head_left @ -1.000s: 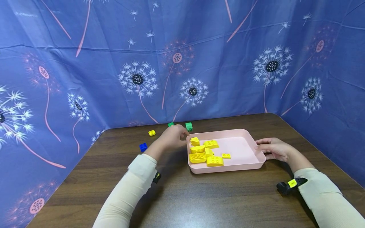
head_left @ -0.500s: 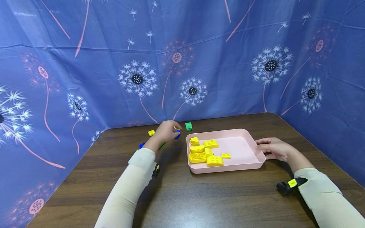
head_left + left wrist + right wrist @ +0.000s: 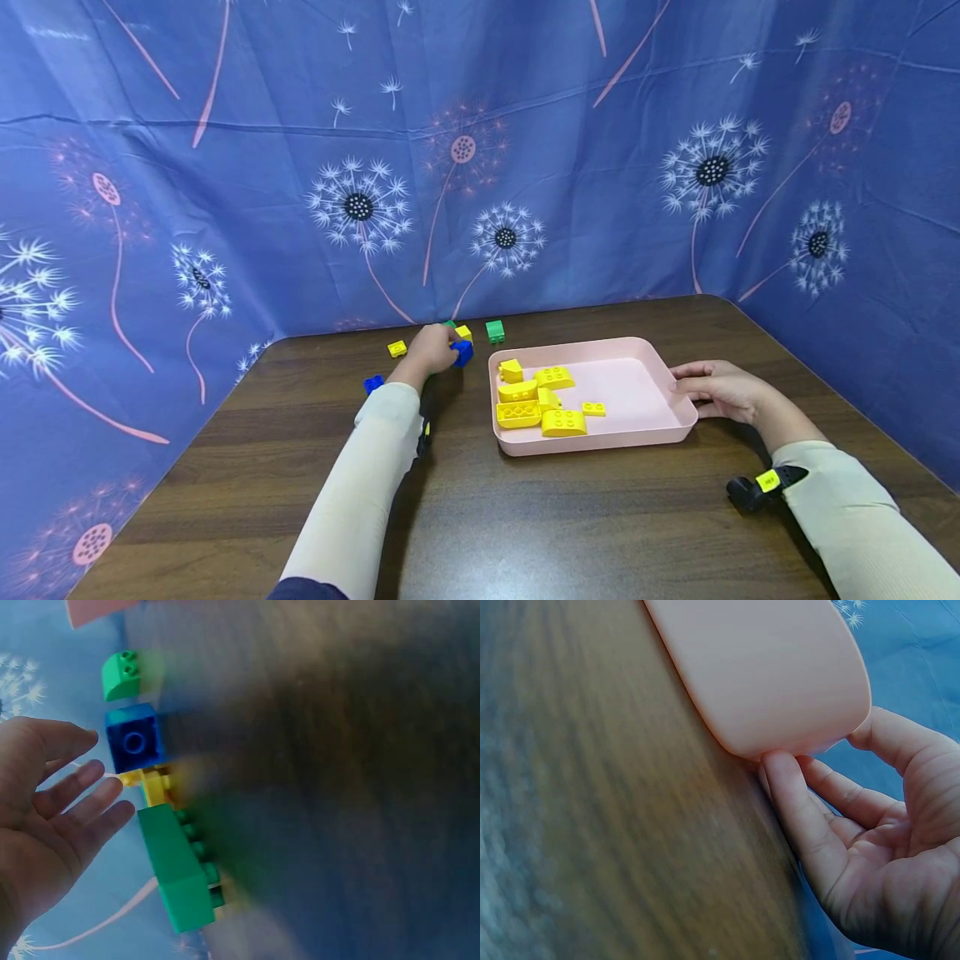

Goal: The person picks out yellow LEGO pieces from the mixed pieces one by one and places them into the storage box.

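Note:
My left hand is at the back of the table beside a blue brick. In the left wrist view the fingers are loosely bent, apart from the blue brick's hollow underside. A yellow brick stands behind the blue one. A long green brick lies nearer the wrist camera, hidden by the hand in the head view. My right hand grips the right end of a pink tray, its fingers at the wall and rim. Several yellow bricks lie in the tray's left half.
A green brick lies behind the tray. Another green piece shows partly past the left hand. To the left lie a small yellow brick and a blue brick. A blue patterned curtain borders the brown table.
My left hand has moved from the tray's left edge leftward to the loose bricks. The blue and yellow bricks beside it have come into view. My right hand has stayed at the tray.

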Demonstrator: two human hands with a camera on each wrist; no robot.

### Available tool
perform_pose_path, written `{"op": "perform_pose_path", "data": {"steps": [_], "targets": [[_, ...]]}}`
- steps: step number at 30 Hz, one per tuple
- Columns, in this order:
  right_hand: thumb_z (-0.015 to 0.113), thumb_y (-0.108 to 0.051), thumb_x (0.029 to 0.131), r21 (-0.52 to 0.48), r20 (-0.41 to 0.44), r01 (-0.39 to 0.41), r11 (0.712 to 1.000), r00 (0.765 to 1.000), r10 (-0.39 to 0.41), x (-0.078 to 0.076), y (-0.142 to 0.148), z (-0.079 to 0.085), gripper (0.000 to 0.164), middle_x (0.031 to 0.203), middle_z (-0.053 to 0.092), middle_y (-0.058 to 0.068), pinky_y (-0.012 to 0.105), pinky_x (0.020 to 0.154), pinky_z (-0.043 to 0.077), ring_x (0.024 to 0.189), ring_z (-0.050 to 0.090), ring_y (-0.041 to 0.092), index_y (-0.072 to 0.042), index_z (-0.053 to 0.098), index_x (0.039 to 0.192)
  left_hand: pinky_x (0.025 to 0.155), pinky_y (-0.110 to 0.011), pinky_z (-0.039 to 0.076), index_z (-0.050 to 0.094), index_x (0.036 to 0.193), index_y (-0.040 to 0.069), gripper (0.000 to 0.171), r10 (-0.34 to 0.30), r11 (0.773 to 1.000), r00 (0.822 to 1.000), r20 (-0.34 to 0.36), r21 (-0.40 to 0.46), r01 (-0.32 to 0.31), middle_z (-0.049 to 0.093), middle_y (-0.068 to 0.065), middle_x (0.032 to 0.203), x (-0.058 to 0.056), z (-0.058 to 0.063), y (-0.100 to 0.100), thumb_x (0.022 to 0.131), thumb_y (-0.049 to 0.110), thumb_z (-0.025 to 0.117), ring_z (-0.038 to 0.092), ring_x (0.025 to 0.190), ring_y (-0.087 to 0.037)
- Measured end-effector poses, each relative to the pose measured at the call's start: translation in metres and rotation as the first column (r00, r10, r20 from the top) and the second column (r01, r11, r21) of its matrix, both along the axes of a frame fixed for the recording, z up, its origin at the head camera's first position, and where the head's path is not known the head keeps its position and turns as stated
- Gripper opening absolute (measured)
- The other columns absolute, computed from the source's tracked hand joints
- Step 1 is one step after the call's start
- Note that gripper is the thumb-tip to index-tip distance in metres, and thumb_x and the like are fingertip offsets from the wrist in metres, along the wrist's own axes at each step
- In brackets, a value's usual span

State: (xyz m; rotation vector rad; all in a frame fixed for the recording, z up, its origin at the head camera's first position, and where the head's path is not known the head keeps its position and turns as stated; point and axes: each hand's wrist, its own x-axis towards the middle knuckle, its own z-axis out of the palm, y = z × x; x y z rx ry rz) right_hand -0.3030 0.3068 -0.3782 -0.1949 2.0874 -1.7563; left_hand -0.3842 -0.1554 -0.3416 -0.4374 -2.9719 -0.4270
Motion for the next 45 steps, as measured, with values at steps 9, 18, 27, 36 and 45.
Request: {"op": "perform_pose_path", "data": {"steps": [9,18,27,36,45], "targets": [[0.061,-0.009,0.093,-0.014,0.000,0.003,1.000,1.000,-0.003,0.000,0.001,0.003,0.060,0.101,0.066,0.003,0.040,0.077,0.057,0.088,0.064,0.014,0.018,0.032,0.138,0.091,-0.038,0.050,0.074,0.107,0.004,0.027,-0.012,0.997,1.000,0.028,0.076,0.010,0.071,-0.009,0.107,0.000,-0.001,0.006,0.083,0.005,0.062,0.063,0.100,-0.023],[0.061,-0.009,0.093,-0.016,0.009,0.002,1.000,1.000,-0.001,0.000,0.001,0.000,0.056,0.102,0.066,0.002,0.040,0.078,0.056,0.090,0.064,0.014,0.017,0.037,0.137,0.087,-0.039,0.052,0.075,0.107,0.009,0.027,0.096,0.993,0.995,0.007,0.070,-0.096,0.070,-0.006,0.109,-0.004,-0.005,0.003,0.082,0.006,0.064,0.063,0.100,-0.024],[0.059,-0.008,0.094,-0.035,0.003,-0.018,0.999,1.000,0.018,-0.001,0.002,-0.001,0.054,0.102,0.066,0.002,0.040,0.079,0.056,0.091,0.065,0.015,0.016,0.038,0.137,0.081,-0.043,0.053,0.072,0.109,0.012,0.026,0.261,0.963,0.965,0.038,-0.087,-0.257,0.067,-0.007,0.109,-0.007,-0.010,-0.004,0.084,0.019,0.070,0.061,0.097,-0.024],[0.059,-0.009,0.095,-0.006,-0.010,-0.021,1.000,1.000,0.021,-0.003,0.002,-0.002,0.061,0.102,0.065,0.003,0.040,0.079,0.056,0.091,0.064,0.015,0.018,0.028,0.140,0.070,-0.038,0.053,0.068,0.079,0.013,0.009,0.272,0.957,0.961,0.060,-0.126,-0.263,0.064,-0.002,0.085,-0.009,-0.014,-0.007,0.085,0.018,0.071,0.059,0.079,-0.020],[0.059,-0.008,0.094,-0.024,0.003,-0.018,1.000,1.000,0.018,-0.001,0.002,-0.003,0.060,0.102,0.066,0.003,0.040,0.079,0.056,0.091,0.065,0.015,0.019,0.030,0.139,0.075,-0.038,0.052,0.068,0.071,0.011,0.017,0.205,0.974,0.978,0.043,-0.108,-0.200,0.064,-0.001,0.076,-0.010,-0.016,-0.006,0.086,0.017,0.071,0.058,0.075,-0.019]]}}
